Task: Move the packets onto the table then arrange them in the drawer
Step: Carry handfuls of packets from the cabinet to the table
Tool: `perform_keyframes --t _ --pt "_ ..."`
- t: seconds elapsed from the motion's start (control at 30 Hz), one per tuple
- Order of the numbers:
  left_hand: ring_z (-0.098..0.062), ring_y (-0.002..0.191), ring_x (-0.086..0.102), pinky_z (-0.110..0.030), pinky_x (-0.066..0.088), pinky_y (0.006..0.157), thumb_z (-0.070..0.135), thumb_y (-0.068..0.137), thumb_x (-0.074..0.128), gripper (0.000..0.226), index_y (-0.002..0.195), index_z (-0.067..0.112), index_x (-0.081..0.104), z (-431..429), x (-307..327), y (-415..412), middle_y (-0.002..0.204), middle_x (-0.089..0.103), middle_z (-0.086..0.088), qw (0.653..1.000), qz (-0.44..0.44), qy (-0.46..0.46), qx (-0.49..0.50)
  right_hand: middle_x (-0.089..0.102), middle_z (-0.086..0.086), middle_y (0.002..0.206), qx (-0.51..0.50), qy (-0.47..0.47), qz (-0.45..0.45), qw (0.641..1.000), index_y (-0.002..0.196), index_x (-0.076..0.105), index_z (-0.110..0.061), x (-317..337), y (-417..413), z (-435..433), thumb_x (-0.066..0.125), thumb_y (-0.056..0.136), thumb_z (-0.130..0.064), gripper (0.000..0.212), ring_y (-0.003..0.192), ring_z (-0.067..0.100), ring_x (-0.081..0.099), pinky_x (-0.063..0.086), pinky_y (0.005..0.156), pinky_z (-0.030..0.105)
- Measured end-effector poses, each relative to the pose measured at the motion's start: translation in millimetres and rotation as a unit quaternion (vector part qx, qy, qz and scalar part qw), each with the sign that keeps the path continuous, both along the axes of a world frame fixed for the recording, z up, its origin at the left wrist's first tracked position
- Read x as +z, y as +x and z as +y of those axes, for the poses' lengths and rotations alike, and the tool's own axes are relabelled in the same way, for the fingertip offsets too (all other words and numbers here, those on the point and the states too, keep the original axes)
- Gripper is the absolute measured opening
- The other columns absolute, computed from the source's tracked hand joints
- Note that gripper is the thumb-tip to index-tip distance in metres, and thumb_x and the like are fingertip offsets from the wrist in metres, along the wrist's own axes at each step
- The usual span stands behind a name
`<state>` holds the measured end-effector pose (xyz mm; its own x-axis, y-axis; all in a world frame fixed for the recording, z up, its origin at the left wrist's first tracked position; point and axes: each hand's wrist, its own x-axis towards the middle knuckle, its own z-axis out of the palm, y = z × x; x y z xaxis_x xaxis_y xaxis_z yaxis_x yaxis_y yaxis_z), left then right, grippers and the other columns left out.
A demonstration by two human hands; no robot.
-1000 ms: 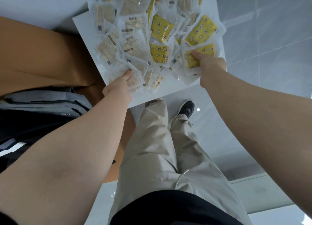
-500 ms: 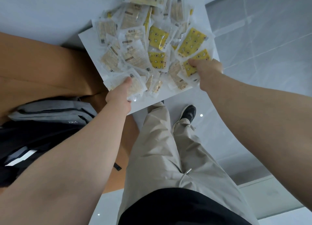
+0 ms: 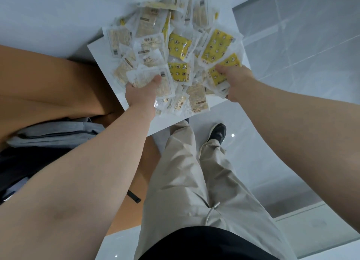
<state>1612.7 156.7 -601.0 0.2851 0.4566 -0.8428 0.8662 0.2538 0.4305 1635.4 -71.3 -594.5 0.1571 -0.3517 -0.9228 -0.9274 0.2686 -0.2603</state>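
Over the grey floor (image 3: pixel 292 64), I hold a white tray (image 3: pixel 101 53) heaped with packets (image 3: pixel 177 45). My left hand (image 3: pixel 143 93) pinches a pale packet (image 3: pixel 150 80) at the near edge, thumb on top. My right hand (image 3: pixel 236 80) grips a yellow packet (image 3: pixel 222 72), fingers curled round it. A brown worktop (image 3: pixel 39 80) lies left.

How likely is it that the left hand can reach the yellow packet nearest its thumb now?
Probably yes, but not freely: the left hand grips pale packets. The yellow packet lies mostly uncovered on the pile, just beside its thumb, with nothing in between.
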Motion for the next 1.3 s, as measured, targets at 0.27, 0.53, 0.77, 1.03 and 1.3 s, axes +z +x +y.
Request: perform_keyframes --t 0.27,0.53,0.77,1.03,1.3 --pt "-0.015 0.110 0.056 -0.028 0.049 0.093 0.040 0.069 0.089 0.092 0.146 0.022 0.042 -8.6 -14.3 16.4 0.138 0.052 0.000 0.980 -0.025 0.149 -0.131 0.076 -0.001 0.099 0.005 0.017 -0.017 1.000 0.100 0.068 -0.025 -11.5 4.5 1.4 0.087 0.079 -0.025 0.028 0.092 0.024 0.074 0.060 0.088 0.049" --pt "-0.013 0.096 0.066 -0.035 0.060 0.087 0.035 0.066 0.090 0.062 0.118 0.020 0.060 1.1 -10.5 24.6 0.113 0.063 0.006 0.975 -0.031 0.165 -0.144 0.075 0.000 0.092 -0.018 0.036 -0.010 0.999 0.093 0.067 -0.020 -3.3 1.5 0.7 0.083 0.084 -0.020 0.019 0.087 0.021 0.075 0.062 0.086 0.044" --pt "-0.019 0.099 0.067 -0.039 0.059 0.088 0.033 0.063 0.092 0.067 0.120 0.017 0.061 2.5 6.0 34.8 0.109 0.067 0.004 0.986 0.008 0.109 -0.123 0.076 0.001 0.100 0.002 0.029 -0.017 0.999 0.102 0.069 -0.018 19.8 3.2 -3.8 0.084 0.084 -0.020 0.023 0.092 0.023 0.074 0.061 0.087 0.042" --pt "-0.028 0.134 0.050 -0.036 0.043 0.106 0.043 0.076 0.084 0.095 0.151 0.009 0.037 -10.7 16.6 50.0 0.149 0.048 -0.008 0.981 0.029 0.090 -0.170 0.076 0.002 0.103 -0.004 0.012 -0.030 0.999 0.114 0.071 -0.017 36.6 3.1 -7.8 0.086 0.081 -0.023 0.037 0.092 0.024 0.075 0.061 0.086 0.044" --pt "-0.029 0.132 0.050 -0.044 0.048 0.104 0.047 0.075 0.084 0.100 0.153 0.013 0.032 -16.5 41.0 52.5 0.150 0.047 -0.006 0.990 0.013 0.032 -0.138 0.076 0.002 0.106 -0.039 0.034 -0.029 0.998 0.105 0.072 -0.018 57.8 -15.3 -5.3 0.088 0.078 -0.022 0.032 0.099 0.027 0.073 0.058 0.092 0.048"
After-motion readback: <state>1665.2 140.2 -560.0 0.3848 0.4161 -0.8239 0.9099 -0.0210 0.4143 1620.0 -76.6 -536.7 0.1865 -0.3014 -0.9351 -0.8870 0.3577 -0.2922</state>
